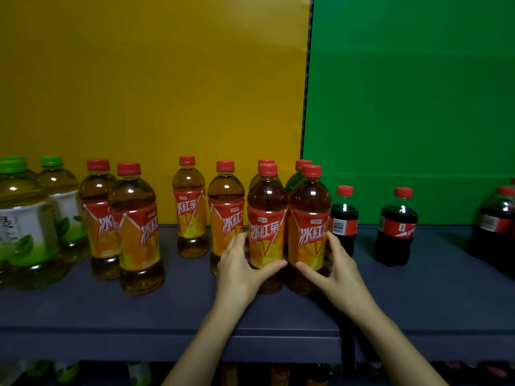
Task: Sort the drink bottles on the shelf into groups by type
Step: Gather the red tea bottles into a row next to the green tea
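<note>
Several iced tea bottles with red caps and orange labels stand on the dark shelf (167,310). My left hand (240,263) grips one iced tea bottle (267,218) at its lower half. My right hand (333,267) grips the iced tea bottle (308,221) right beside it. Both bottles stand upright, side by side and touching. Two more red-capped bottles (298,174) are partly hidden behind them. Other iced tea bottles stand at the left (133,227) and centre (190,207). Two green tea bottles (25,218) are at the far left.
Small cola bottles (344,215) (397,227) stand to the right, with a larger cola bottle (496,227) at the right edge. A yellow panel (153,79) and a green panel (418,93) back the shelf. More bottles show dimly on a lower shelf (139,373).
</note>
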The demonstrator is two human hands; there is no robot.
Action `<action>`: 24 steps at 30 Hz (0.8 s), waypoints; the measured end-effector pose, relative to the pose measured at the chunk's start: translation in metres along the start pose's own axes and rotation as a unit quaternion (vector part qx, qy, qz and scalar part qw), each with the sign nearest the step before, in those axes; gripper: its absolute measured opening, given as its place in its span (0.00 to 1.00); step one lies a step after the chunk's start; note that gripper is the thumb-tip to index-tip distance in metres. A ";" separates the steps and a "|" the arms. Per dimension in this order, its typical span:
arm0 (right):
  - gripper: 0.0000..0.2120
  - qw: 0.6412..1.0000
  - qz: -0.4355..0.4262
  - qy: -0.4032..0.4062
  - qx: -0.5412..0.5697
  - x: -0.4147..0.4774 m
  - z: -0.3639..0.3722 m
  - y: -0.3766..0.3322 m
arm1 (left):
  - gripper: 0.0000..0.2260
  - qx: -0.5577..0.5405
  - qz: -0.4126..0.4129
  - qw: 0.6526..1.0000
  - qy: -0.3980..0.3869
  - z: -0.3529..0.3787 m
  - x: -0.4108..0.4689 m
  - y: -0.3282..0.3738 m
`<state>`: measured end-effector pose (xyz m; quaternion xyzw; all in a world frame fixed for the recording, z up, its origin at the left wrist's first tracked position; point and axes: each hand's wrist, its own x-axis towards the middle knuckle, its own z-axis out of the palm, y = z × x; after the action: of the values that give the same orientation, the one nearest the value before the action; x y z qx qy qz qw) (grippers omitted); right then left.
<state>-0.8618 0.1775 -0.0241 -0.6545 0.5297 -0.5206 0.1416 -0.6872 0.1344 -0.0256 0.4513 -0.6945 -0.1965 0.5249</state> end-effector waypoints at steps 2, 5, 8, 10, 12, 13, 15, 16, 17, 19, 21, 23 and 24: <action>0.35 1.000 -0.001 0.000 0.002 -0.001 0.001 0.000 | 0.38 0.007 -0.003 1.000 0.007 0.000 -0.001 0.002; 0.36 1.000 0.003 -0.005 -0.007 -0.006 0.002 -0.003 | 0.37 0.018 0.003 1.000 0.005 -0.002 -0.005 0.002; 0.36 0.996 -0.011 0.088 -0.033 -0.014 0.003 -0.005 | 0.28 0.003 0.009 1.000 0.029 -0.016 -0.015 0.001; 0.28 0.983 -0.052 0.171 -0.043 -0.022 0.005 -0.012 | 0.17 -0.010 0.031 0.997 0.075 -0.032 -0.021 -0.001; 0.21 0.976 -0.086 0.196 -0.029 -0.029 0.010 -0.025 | 0.09 -0.006 0.052 0.991 0.119 -0.049 -0.021 -0.009; 0.18 0.978 -0.099 0.184 -0.016 -0.031 0.015 -0.034 | 0.08 0.001 0.055 0.989 0.135 -0.056 -0.017 -0.014; 0.13 0.984 -0.121 0.131 0.002 -0.033 0.030 -0.051 | 0.12 0.020 0.046 0.988 0.143 -0.068 -0.006 -0.027; 0.13 0.987 -0.125 0.102 0.006 -0.033 0.041 -0.058 | 0.15 0.031 0.033 0.990 0.133 -0.072 0.001 -0.034; 0.14 0.989 -0.124 0.073 0.011 -0.031 0.054 -0.066 | 0.20 0.045 0.014 0.992 0.117 -0.075 0.009 -0.039; 0.18 0.994 -0.112 0.014 0.012 -0.025 0.080 -0.075 | 0.27 0.064 -0.026 0.995 0.070 -0.076 0.026 -0.050; 0.25 0.995 -0.100 -0.010 -0.025 -0.017 0.107 -0.078 | 0.32 0.060 -0.056 0.996 0.039 -0.073 0.043 -0.059; 0.31 0.996 -0.076 0.010 -0.050 -0.009 0.128 -0.080 | 0.36 0.047 -0.084 0.995 0.029 -0.072 0.058 -0.065; 0.32 0.996 -0.064 0.030 -0.058 -0.006 0.137 -0.081 | 0.37 0.045 -0.098 0.994 0.030 -0.073 0.065 -0.067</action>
<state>-0.7032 0.1644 -0.0245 -0.6783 0.5199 -0.5164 0.0541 -0.5957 0.0601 -0.0132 0.5461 -0.6387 -0.2025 0.5028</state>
